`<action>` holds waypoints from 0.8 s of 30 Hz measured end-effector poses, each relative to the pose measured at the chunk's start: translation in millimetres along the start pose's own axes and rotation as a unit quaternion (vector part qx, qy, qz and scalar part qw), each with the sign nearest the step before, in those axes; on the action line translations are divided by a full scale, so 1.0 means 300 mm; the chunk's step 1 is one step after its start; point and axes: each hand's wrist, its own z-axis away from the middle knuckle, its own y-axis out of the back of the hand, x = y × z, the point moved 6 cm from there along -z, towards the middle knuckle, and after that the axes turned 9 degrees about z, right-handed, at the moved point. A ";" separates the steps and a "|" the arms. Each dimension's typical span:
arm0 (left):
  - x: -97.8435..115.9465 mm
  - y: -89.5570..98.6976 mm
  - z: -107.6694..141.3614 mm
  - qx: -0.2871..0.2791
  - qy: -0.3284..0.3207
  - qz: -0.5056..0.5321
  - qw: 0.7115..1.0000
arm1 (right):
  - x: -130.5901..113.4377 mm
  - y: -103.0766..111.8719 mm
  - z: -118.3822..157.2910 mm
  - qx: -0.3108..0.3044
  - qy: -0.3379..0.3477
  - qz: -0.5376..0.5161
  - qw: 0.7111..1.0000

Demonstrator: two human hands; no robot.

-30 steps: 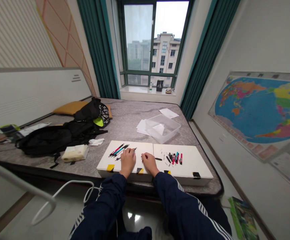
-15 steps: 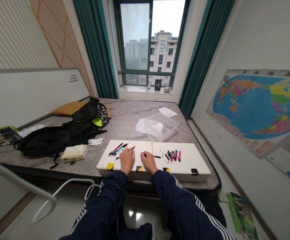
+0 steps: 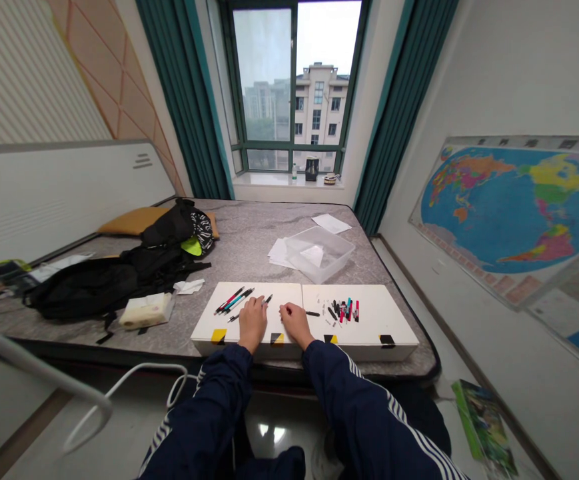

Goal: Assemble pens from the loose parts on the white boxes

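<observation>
My left hand [image 3: 253,323] rests over the left half of a white box-like board [image 3: 389,313], fingers curled on a dark pen [image 3: 268,299] whose end shows past the fingertips. Another dark pen end [image 3: 233,319] shows left of this hand. Further left lie several pens [image 3: 234,300], red, blue and black. My right hand [image 3: 294,323] is closed in a pinch near the board's middle seam; whatever is between its fingers is hidden. Just right of it lies a black pen part [image 3: 312,314]. Several short caps and pen parts [image 3: 346,311], black, red and teal, are grouped on the right half.
Behind the board stand a clear plastic bin [image 3: 322,257] and paper sheets [image 3: 332,223]. To the left are a tissue pack [image 3: 146,311], a crumpled tissue [image 3: 188,287] and a black backpack [image 3: 94,283]. A white tube [image 3: 44,367] curves at lower left.
The camera view has shifted slightly. The pen end by my left fingertips sticks out a little more. My right hand stays pinched in nearly the same place.
</observation>
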 end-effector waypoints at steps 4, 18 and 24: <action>0.015 -0.002 0.001 -0.014 -0.035 -0.007 0.999 | 0.006 -0.004 -0.002 -0.005 0.002 0.000 1.000; 0.049 -0.003 0.000 -0.031 -0.092 0.059 0.994 | 0.054 -0.029 -0.010 -0.009 -0.074 -0.101 0.992; 0.090 0.000 0.019 -0.064 -0.166 0.096 0.979 | 0.077 -0.039 -0.021 -0.025 -0.097 -0.161 0.982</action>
